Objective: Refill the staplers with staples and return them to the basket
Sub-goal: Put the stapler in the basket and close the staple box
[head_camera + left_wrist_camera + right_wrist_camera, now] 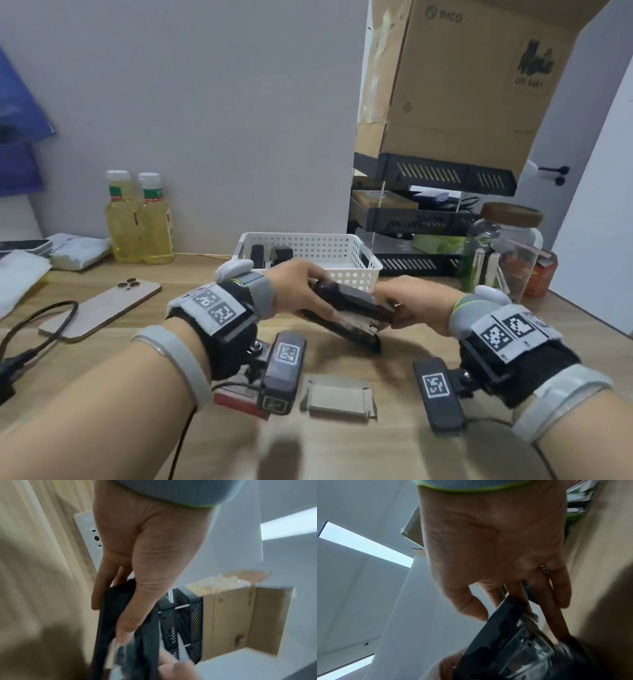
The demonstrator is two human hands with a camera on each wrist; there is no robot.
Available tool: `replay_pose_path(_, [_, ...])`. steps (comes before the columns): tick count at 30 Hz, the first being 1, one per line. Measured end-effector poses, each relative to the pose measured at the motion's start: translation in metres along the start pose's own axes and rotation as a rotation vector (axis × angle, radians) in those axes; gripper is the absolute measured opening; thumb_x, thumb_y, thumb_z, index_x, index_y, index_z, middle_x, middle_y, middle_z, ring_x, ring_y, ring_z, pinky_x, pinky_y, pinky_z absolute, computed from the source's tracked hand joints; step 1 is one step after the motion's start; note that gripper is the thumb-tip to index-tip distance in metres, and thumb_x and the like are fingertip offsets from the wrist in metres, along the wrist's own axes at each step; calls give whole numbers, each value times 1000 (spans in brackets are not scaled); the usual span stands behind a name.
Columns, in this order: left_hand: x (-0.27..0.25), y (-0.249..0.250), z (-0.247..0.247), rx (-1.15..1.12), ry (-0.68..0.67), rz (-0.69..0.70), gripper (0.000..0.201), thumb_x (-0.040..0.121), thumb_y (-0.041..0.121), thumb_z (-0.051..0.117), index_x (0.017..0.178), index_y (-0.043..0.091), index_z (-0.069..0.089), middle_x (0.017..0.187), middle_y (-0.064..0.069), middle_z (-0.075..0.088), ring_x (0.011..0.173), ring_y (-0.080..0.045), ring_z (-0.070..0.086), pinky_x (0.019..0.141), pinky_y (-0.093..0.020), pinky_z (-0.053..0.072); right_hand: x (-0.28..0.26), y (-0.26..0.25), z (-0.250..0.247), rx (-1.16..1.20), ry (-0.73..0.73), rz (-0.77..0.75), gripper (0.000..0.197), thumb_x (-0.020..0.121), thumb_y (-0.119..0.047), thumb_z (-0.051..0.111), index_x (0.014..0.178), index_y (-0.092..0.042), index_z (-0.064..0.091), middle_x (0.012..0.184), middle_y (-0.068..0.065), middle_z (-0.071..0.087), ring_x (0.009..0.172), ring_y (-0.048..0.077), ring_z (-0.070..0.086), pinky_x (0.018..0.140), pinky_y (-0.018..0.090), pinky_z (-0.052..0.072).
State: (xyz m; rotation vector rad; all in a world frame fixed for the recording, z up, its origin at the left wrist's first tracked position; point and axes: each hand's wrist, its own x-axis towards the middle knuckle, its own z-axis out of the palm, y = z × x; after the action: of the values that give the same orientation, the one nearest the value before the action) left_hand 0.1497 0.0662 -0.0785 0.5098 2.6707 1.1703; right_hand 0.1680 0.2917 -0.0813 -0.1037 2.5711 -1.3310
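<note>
Both hands hold one black stapler (352,317) just above the wooden table, in front of the white basket (359,270). My left hand (305,291) grips its rear end, thumb on top and fingers underneath. My right hand (404,306) grips the front end. The stapler's top stands slightly apart from its base, and the metal magazine (527,646) shows between them. In the left wrist view the left hand (120,615) wraps round the stapler (106,628). Two more black staplers (257,255) stand in the basket. A grey staple box (337,397) lies near the front edge.
A phone (102,308) and a black cable (41,325) lie on the left. Two oil bottles (138,219) stand at the back wall. Stacked black trays (428,219), a cardboard box (462,85) and a glass jar (503,250) crowd the right. A red box (233,399) lies below my left wrist.
</note>
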Motion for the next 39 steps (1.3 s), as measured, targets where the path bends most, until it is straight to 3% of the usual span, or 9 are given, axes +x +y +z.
replay_pose_path(4, [-12, 8, -26, -484, 32, 180, 43, 74, 3, 84, 114, 8, 68, 105, -14, 76, 96, -30, 76, 86, -44, 61, -7, -36, 1, -73, -208, -165, 8, 81, -31, 76, 89, -30, 72, 86, 1, 70, 81, 17, 68, 78, 39, 57])
replay_pose_path(10, [-2, -19, -60, -1013, 416, 220, 36, 87, 8, 73, 121, 3, 63, 117, -18, 71, 106, -27, 72, 95, -38, 57, 31, -96, 7, 135, 4, -212, 29, 90, -34, 71, 112, -15, 66, 92, 12, 69, 83, 30, 70, 74, 47, 60])
replay_pose_path(15, [3, -80, -70, -634, 675, 26, 22, 91, 18, 71, 113, 20, 70, 110, 0, 71, 101, -11, 66, 77, -22, 48, 87, -123, 16, 179, 166, 145, 18, 92, -27, 61, 93, -10, 53, 68, 13, 55, 62, 30, 60, 72, 47, 61])
replay_pose_path(20, [9, -115, -61, -591, 557, 22, 30, 89, 18, 73, 112, 37, 68, 127, 0, 66, 118, -17, 61, 101, -36, 51, 147, -117, 45, -133, 70, 333, 30, 81, -41, 61, 95, -14, 61, 112, 13, 72, 99, 31, 69, 98, 48, 54])
replay_pose_path(23, [10, -120, -60, -603, 546, 47, 33, 90, 13, 72, 116, 33, 68, 129, -3, 65, 118, -19, 62, 93, -30, 55, 170, -117, 60, -449, 3, 216, 19, 94, -36, 49, 98, -20, 61, 132, 11, 61, 116, 28, 59, 110, 44, 44])
replay_pose_path(27, [9, -121, -62, -587, 548, 31, 27, 89, 16, 74, 105, 37, 69, 127, -1, 67, 121, -20, 61, 105, -42, 50, 167, -120, 70, -617, -11, 167, 45, 107, -25, 37, 149, -12, 37, 153, 10, 43, 138, 25, 43, 118, 35, 30])
replay_pose_path(30, [5, -116, -58, -571, 572, 27, 24, 89, 15, 73, 108, 29, 70, 125, -3, 68, 117, -17, 62, 103, -36, 50, 156, -119, 69, -553, 44, 143, 37, 105, -28, 43, 137, -11, 49, 124, 8, 61, 110, 24, 54, 105, 36, 42])
replay_pose_path(33, [-3, -109, -55, -532, 604, 4, 30, 88, 15, 74, 116, 20, 67, 124, -5, 66, 111, -17, 64, 100, -38, 53, 126, -121, 60, -498, 59, 139, 39, 104, -29, 44, 135, -5, 50, 130, 12, 58, 120, 32, 59, 82, 34, 52])
replay_pose_path(39, [-36, -89, -57, -321, 479, -151, 46, 79, 34, 82, 111, 12, 57, 106, -5, 66, 97, -21, 65, 92, -42, 56, 68, -101, 47, -507, 216, -203, 16, 91, -31, 60, 96, -19, 67, 94, 2, 73, 83, 19, 68, 79, 33, 56])
